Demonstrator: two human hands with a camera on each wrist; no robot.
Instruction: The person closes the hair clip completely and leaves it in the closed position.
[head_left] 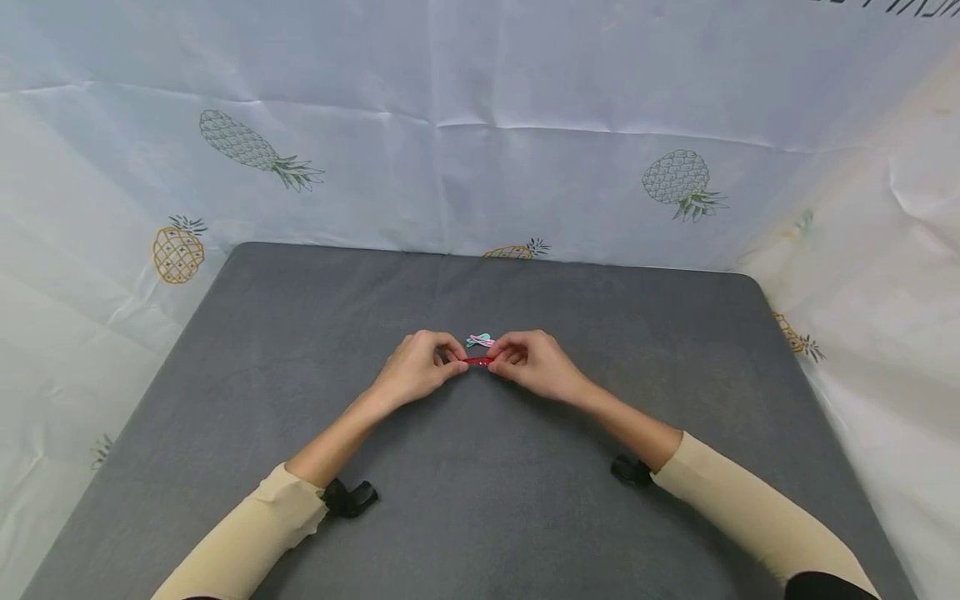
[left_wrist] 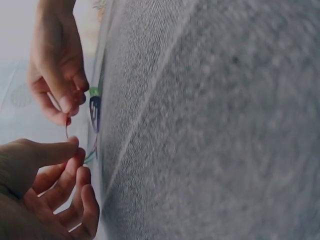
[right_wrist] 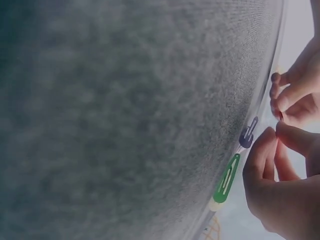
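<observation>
Left hand point(head_left: 420, 365) and right hand point(head_left: 543, 365) both pinched on a red piece point(head_left: 479, 362). Clips point(head_left: 479, 340) just past at 12 o'clock, table point(head_left: 360, 260) edge roomily beyond

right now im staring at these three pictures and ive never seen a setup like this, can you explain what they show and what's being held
There is no robot here, just a person's bare hands. The wide picture comes from a camera worn on the head, looking forward and down. The other two come from a camera on each wrist, so each shows that hand up close.

The left hand and right hand pinch a small red clip between them. Just beyond it, on the grey table, lie more pieces, among them a green clip and a dark purple clip, clearest from the right wrist.
</observation>
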